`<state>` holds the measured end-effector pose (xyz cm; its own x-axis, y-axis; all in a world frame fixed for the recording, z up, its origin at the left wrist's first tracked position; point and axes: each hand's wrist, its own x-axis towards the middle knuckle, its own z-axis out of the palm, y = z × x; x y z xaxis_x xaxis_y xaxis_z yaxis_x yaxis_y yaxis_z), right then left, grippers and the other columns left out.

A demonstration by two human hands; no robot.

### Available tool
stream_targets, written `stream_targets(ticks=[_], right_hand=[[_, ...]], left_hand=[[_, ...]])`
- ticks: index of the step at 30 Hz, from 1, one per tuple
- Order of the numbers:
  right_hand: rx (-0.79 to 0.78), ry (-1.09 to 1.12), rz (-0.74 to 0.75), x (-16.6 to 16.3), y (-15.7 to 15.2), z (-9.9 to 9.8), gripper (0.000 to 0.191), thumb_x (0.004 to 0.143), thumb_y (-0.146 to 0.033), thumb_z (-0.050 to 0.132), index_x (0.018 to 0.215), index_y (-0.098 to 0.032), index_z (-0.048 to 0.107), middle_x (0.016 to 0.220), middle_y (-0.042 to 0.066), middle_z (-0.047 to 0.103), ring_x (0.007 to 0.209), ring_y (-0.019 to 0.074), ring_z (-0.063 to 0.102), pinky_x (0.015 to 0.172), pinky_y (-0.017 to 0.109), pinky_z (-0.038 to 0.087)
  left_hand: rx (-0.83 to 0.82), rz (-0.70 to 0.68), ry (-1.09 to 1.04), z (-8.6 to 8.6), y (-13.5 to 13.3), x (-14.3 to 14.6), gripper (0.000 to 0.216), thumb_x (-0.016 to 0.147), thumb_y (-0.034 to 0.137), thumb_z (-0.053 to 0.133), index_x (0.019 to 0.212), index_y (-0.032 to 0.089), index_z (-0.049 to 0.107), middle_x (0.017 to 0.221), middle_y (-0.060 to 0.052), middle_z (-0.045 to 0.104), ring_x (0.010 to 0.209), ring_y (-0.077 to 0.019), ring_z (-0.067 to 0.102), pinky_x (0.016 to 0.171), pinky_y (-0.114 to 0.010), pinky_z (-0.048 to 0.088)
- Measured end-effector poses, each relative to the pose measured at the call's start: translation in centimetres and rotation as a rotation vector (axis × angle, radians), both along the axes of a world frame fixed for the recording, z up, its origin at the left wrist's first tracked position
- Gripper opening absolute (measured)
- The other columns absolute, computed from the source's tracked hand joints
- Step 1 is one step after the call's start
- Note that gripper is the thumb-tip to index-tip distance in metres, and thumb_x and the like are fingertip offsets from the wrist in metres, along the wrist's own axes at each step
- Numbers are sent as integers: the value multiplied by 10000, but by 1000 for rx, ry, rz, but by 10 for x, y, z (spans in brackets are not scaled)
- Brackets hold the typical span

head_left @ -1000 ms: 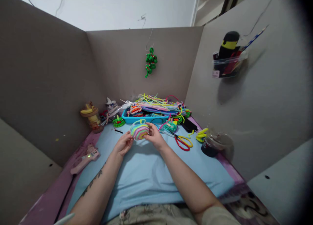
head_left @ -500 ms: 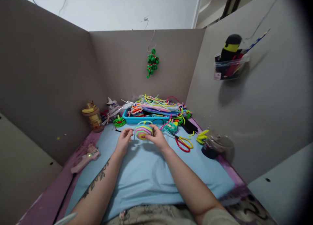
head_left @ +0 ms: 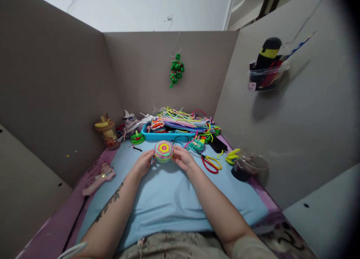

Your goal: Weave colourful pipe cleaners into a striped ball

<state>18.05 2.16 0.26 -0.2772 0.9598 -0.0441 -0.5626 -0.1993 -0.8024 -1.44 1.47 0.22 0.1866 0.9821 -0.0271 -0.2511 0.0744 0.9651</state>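
Note:
Both my hands hold a small round piece [head_left: 163,151] woven from pipe cleaners in concentric rings of green, yellow, pink and purple. Its flat ringed face is turned toward me. My left hand [head_left: 144,163] grips its left side with curled fingers. On its right side my right hand [head_left: 182,158] pinches the rim. The piece hovers just above the light blue cloth [head_left: 168,199] that covers the table.
A blue tray [head_left: 165,136] heaped with coloured pipe cleaners stands behind the hands. Red-handled scissors [head_left: 210,163] and a dark cup [head_left: 244,169] lie to the right, a pink glue gun [head_left: 99,178] and a yellow-lidded jar [head_left: 106,130] to the left. Grey partition walls surround the table; a green ornament [head_left: 176,69] hangs on the back one.
The woven piece has turned from showing its striped side to showing its ringed face. My left hand briefly left it, then gripped its left side again.

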Motion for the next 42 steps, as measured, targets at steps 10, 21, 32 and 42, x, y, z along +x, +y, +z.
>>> stream_targets(ticks=[10,21,32,42], right_hand=[[0,75,47,9,19,-21,241,640,-74,658,847,-192,625,774,13,679,677,146,644,585,262,550],[-165,120,126,5,14,-22,257,688,-11,615,905,-148,599,789,12,667,661,86,646,570,146,544],[-74,-90,-55,-5,0,-10,287,614,-198,739,855,-175,585,763,-13,640,651,96,599,557,193,480],[18,-291,-142,-26,-11,-12,512,582,-388,763,961,-206,472,510,-91,520,383,64,438,344,153,251]], left_hand=[[-119,119,59,-8,7,-3,452,672,490,706,1023,210,652,1132,-63,630,860,-143,604,600,-181,443],[334,-66,134,-2,-2,2,875,580,378,804,1336,183,409,1393,-155,432,1217,-300,481,999,-398,408],[490,95,456,-10,-3,8,903,571,338,801,1343,180,359,1363,-158,429,1229,-296,468,1036,-445,377],[522,178,460,-24,3,14,966,564,342,798,1375,185,298,1372,-164,405,1269,-303,420,1061,-442,336]])
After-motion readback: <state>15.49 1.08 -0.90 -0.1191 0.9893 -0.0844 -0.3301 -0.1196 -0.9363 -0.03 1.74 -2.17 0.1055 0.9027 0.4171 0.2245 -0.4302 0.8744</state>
